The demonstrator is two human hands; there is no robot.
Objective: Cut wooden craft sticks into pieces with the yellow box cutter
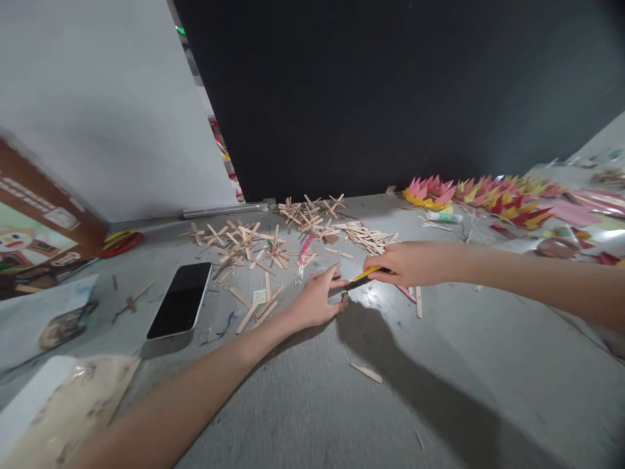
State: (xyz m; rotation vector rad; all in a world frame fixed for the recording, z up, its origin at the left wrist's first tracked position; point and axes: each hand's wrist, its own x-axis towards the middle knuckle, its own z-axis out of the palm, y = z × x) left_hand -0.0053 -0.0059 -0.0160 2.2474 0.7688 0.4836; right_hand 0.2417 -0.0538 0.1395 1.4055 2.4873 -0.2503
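Observation:
In the head view, my right hand grips a yellow and black utility knife, its front end pointing left and down toward my left fingers. Low over the grey table, my left hand pinches the short visible end of a wooden craft stick between thumb and fingers. The knife's tip is right at this stick; whether the blade touches it is too small to tell. A broken piece of craft stick lies on the table nearer to me. Beyond my hands is a pile of loose craft sticks.
Crossed craft sticks are heaped at the back left. A phone lies left of my left hand, near a brown box. Pink and yellow paper flowers line the back right, beside a glue stick. A black panel stands behind.

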